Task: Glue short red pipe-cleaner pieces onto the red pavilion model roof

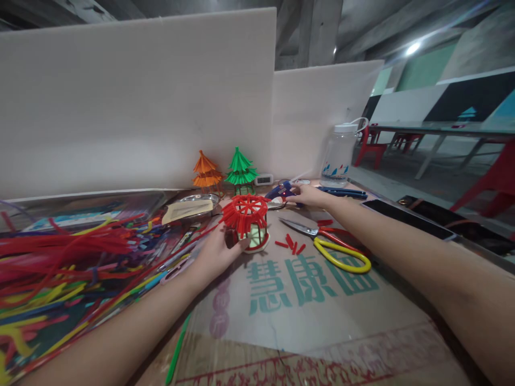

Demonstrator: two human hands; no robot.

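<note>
My left hand (221, 249) is closed around the lower left side of a small red pavilion model (246, 212), which stands upright on a pale base. Its roof is made of red fuzzy strips, with spokes on top and dark posts below. Farther off to the right, my right hand (308, 194) has its fingers wrapped on a blue hot glue gun (280, 190) that lies near the back of the table. Short red cut pieces (293, 245) lie right of the model. Beside them are scissors (341, 254) with one yellow and one red handle, their blades pointing left.
An orange pavilion (207, 172) and a green pavilion (240, 170) stand at the back by a white partition (137, 107). A clear water bottle (336, 155), dark blue pliers (344, 192) and a phone (408, 219) are to the right. Many coloured pipe cleaners (60, 252) cover the left side.
</note>
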